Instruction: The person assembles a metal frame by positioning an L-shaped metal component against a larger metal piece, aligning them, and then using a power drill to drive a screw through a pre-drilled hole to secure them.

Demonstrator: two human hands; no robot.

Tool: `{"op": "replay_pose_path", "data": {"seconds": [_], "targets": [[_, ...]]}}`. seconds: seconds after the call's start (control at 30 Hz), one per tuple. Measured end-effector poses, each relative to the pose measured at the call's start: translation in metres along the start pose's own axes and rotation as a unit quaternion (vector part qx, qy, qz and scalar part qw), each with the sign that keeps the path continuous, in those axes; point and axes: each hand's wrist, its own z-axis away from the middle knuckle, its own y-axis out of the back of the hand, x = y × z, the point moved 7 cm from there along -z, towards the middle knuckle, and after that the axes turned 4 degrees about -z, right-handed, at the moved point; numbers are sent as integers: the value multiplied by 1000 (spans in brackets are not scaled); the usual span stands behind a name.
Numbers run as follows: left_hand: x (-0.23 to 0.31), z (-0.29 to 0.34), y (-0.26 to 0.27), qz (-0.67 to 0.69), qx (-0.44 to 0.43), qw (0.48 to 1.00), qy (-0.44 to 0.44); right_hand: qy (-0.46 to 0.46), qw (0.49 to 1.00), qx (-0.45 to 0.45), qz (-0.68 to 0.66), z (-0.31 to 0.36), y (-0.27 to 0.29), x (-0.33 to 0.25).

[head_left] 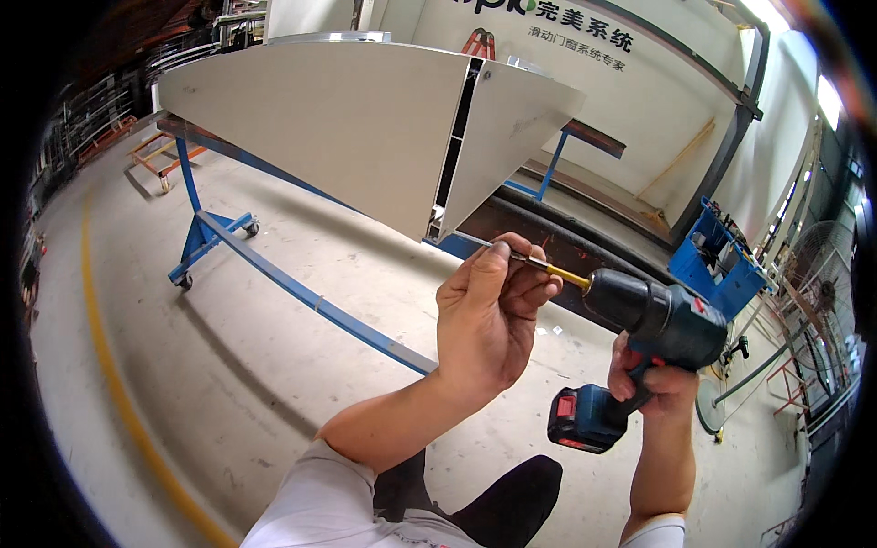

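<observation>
My right hand (665, 385) is wrapped round the handle of a dark teal cordless drill (685, 321), held level with its black and red battery below. A gold driver bit (568, 275) runs leftward from the chuck. With thumb and fingers pinched together, my left hand (489, 320) grips a thin silver screw (468, 238) in line with the bit; the fingers hide where the two meet. The screw points toward the lower corner of a large pale panel frame (329, 128). A dark gap there separates it from a narrower pale section (507, 123).
A blue wheeled stand (215, 233) supports the panels. To the right are a blue tool bin (717, 260), a large floor fan (818, 265) and a second drill (736, 348). A yellow line (110, 365) crosses the concrete floor at left.
</observation>
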Motion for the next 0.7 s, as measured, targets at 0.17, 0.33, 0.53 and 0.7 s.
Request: {"op": "replay_pose_path", "data": {"seconds": [0.17, 0.33, 0.53, 0.7], "targets": [[-1, 3, 2, 7, -5, 1000, 15, 53, 998, -40, -20, 2, -12, -3], [6, 1, 0, 18, -28, 999, 6, 47, 997, -45, -38, 1, -10, 0], [3, 2, 3, 26, -29, 999, 9, 55, 994, -78, -46, -4, -7, 4], [5, -1, 8, 28, -26, 999, 3, 42, 993, -100, -36, -9, -8, 7]]}}
